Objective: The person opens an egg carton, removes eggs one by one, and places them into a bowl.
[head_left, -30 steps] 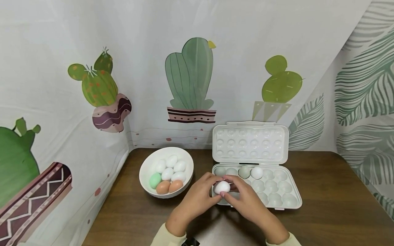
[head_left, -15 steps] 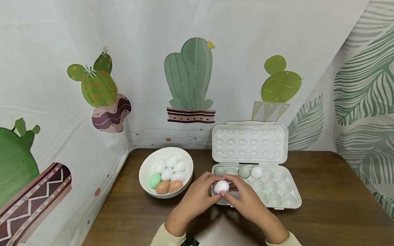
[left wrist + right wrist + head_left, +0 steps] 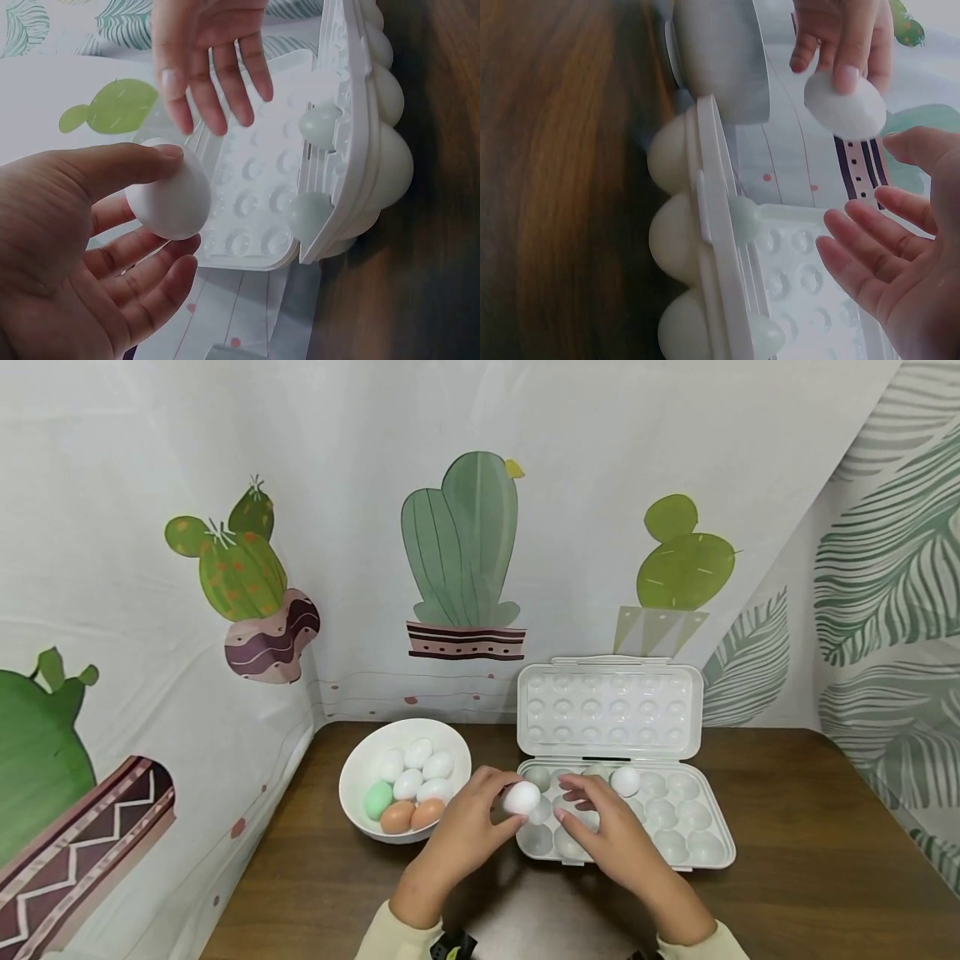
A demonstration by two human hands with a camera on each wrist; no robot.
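Note:
In the head view my left hand [image 3: 471,818] pinches a white egg [image 3: 521,797] between thumb and fingers, over the left end of the egg carton [image 3: 720,852]. The left wrist view shows the thumb across the egg's upper side and fingertips beneath it. My right hand [image 3: 606,827] hovers over the carton's middle, fingers spread and apart from the egg; the right wrist view shows its palm holding nothing. Another white egg [image 3: 625,782] sits in the carton's back row. Pale green eggs [image 3: 321,126] stick up above the carton's rim. The right hand hides some carton cups.
Left of the carton stands a white bowl [image 3: 352,810] holding several white eggs [image 3: 408,785], a green egg [image 3: 378,800] and two brown eggs [image 3: 397,817]. The carton's lid [image 3: 611,743] stands raised at the back, near the cactus-print cloth [image 3: 570,568]. Brown wooden tabletop [image 3: 787,827] extends to the right.
Both hands were on the white egg; the right hand has let go and drawn away to the right. My left hand has moved slightly left and up with the egg.

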